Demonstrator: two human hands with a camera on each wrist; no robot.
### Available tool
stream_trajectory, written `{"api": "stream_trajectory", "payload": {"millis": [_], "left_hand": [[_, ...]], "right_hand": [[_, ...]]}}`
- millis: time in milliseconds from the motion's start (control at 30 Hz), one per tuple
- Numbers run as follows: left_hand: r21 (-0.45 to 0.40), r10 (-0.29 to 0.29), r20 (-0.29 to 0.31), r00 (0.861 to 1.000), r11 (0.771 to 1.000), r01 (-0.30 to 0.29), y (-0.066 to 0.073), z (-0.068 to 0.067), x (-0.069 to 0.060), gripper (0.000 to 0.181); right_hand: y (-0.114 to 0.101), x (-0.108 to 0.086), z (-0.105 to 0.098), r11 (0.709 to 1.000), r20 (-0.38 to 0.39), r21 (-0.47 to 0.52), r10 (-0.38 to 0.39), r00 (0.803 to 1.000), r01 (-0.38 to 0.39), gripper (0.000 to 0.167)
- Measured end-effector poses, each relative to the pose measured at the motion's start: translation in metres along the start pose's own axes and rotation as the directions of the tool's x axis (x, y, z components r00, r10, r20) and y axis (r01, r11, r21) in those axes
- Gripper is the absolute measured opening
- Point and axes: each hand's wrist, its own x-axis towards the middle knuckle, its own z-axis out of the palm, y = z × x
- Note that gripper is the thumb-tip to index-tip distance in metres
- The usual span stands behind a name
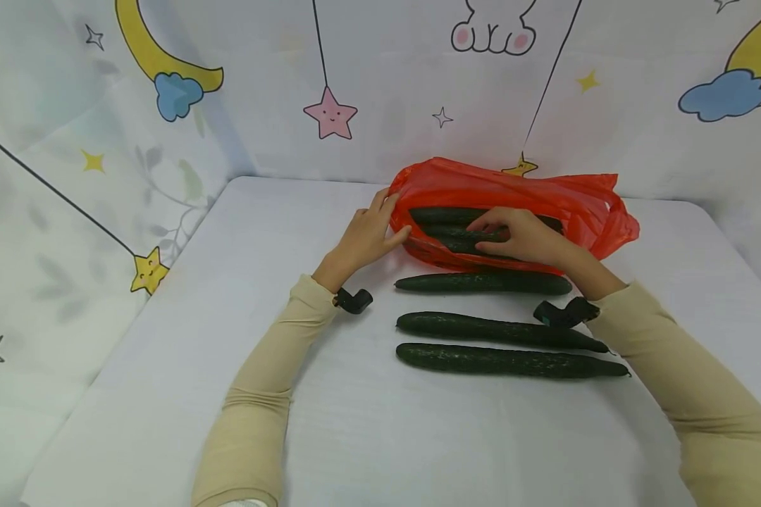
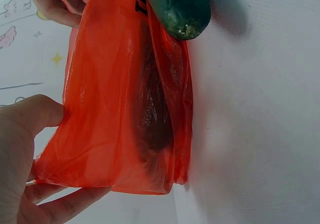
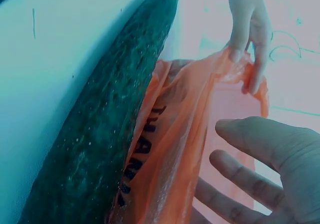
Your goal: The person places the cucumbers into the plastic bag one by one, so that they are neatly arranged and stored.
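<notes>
Currently Above Centre Right: a Red Bag [image 1: 469, 179] With Dark Cucumbers [image 1: 447, 214] Inside

At the upper middle of the head view, slightly toward the right, the red bag lies along the bench [image 1: 317, 232] with its mouth turned to the wearer. Cucumbers show side by side in the opening.

The left hand [image 1: 366, 236] is clamped on the bag's left end, the thumb on one side of the film and fingers on the other, as the left wrist view shows. The right hand [image 1: 525, 234] is at the mouth, its thumb and fingers apart and reaching over the cucumbers inside; whether the fingertips touch one, I cannot tell. The right wrist view shows the lower fingers partly hidden behind the bag's edge, with dark printed letters along the film.

Below the bag, right of centre, three more cucumbers lie roughly parallel across the frame. The uppermost cucumber [image 1: 482, 282] is just beside the bag. The middle cucumber [image 1: 495, 329] and lowest cucumber [image 1: 507, 361] lie near each other, both narrowing toward the right.

A dark wrist camera [image 1: 355, 301] sits at each beige sleeve [image 1: 273, 366]. Behind the bench hangs a pale backdrop [image 1: 393, 63], with a yellow moon [image 1: 141, 39] at upper left and a pink star [image 1: 330, 113] at upper middle.
</notes>
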Motion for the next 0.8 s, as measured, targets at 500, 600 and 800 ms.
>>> {"api": "stream_trajectory", "payload": {"millis": [500, 600, 800], "left_hand": [[0.003, 0.008, -0.002, 1.000, 1.000, -0.008, 0.000, -0.001, 0.001, 0.065], [0.001, 0.008, 0.001, 1.000, 1.000, -0.008, 0.001, -0.001, 0.000, 0.065], [0.004, 0.007, 0.003, 1.000, 1.000, -0.007, 0.001, 0.000, 0.000, 0.065]], "right_hand": [[-0.019, -0.016, 0.010, 0.992, -0.050, 0.017, -0.123, 0.991, 0.124, 0.027], [-0.021, -0.019, 0.013, 0.988, -0.068, 0.037, -0.144, 0.987, 0.147, 0.025], [-0.016, -0.022, 0.018, 0.970, -0.074, 0.102, -0.215, 0.974, 0.222, 0.026]]}}
